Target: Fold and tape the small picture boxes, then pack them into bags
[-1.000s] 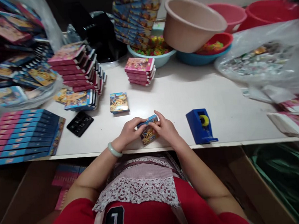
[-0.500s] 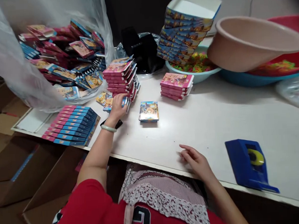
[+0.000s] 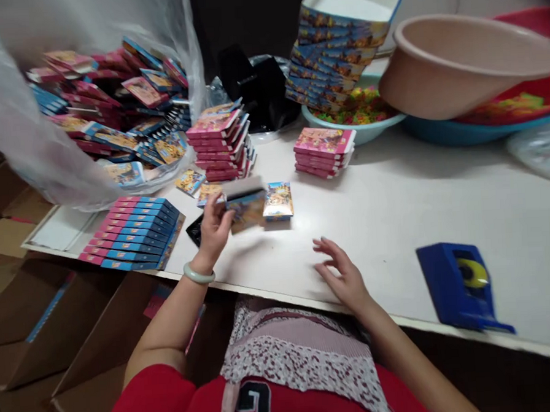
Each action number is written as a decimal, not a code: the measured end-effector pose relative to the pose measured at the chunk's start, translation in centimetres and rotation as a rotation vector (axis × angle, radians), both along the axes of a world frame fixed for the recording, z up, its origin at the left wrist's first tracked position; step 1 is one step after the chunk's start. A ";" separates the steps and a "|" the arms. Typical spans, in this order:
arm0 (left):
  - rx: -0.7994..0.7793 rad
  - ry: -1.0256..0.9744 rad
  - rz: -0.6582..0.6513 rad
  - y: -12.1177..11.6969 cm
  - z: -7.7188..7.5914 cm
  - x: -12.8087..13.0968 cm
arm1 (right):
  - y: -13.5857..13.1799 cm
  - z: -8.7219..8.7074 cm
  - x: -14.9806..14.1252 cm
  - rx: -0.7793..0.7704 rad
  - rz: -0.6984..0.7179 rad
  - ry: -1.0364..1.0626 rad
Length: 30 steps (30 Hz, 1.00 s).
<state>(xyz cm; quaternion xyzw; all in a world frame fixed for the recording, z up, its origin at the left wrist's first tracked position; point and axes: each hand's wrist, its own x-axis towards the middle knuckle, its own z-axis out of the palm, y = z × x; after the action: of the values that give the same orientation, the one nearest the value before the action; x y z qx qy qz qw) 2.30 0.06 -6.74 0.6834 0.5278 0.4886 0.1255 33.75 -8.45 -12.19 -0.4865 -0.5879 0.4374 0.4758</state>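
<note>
My left hand (image 3: pixel 215 224) grips a small blue picture box (image 3: pixel 247 208) by its left edge, tilted up off the table and smeared by motion. Right behind it, another blue box (image 3: pixel 278 201) lies on the white table (image 3: pixel 278 261). Over the table's front part, my right hand (image 3: pixel 340 267) hovers with fingers apart and slightly curled, holding nothing. Beyond my left hand rises a stack of pink boxes (image 3: pixel 219 141), with loose boxes (image 3: pixel 191 181) at its foot. A black tray-like piece (image 3: pixel 194 230) is partly hidden by my left hand.
A row of pink and blue boxes (image 3: pixel 129 232) lines the left edge, below a plastic bag (image 3: pixel 163 184) heaped with boxes. A shorter pink stack (image 3: pixel 325 149), a light blue basin (image 3: pixel 372 127), a beige tub (image 3: pixel 461 67) and a blue tape dispenser (image 3: pixel 454 289) stand rightward.
My left hand has lifted a blue box from beside the pink stack and brought it rightward, nearer me. My right hand has moved slightly up and left, its fingers spreading.
</note>
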 end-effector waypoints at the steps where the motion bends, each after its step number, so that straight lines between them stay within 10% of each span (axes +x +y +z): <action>1: -0.079 -0.127 -0.108 -1.4 -1.1 2.3 | 0.4 0.0 -0.4 0.032 -0.016 0.013; 5: -0.286 -0.370 -0.353 -5.8 -5.2 9.9 | 1.3 -0.9 0.2 0.013 -0.096 -0.051; 9: -0.332 -0.329 -0.371 -7.8 -6.8 12.1 | 0.2 -1.3 2.5 0.015 -0.086 -0.093; 17: -0.337 -0.325 -0.332 -6.5 -4.9 12.9 | 0.4 0.9 3.1 -0.091 -0.135 0.019; 24: -0.183 -0.151 -0.591 -6.0 -2.6 12.0 | -0.1 2.6 3.7 0.082 0.060 -0.076; 30: -0.195 -0.135 -0.470 -6.1 -1.9 13.5 | -0.2 3.3 2.8 0.011 -0.034 -0.089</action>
<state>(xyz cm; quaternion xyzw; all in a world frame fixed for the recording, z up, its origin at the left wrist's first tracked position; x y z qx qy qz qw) 15.81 -6.05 -8.68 0.7377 0.3897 0.4374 0.3355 36.54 -8.62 -8.93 -0.5126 -0.6026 0.4040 0.4593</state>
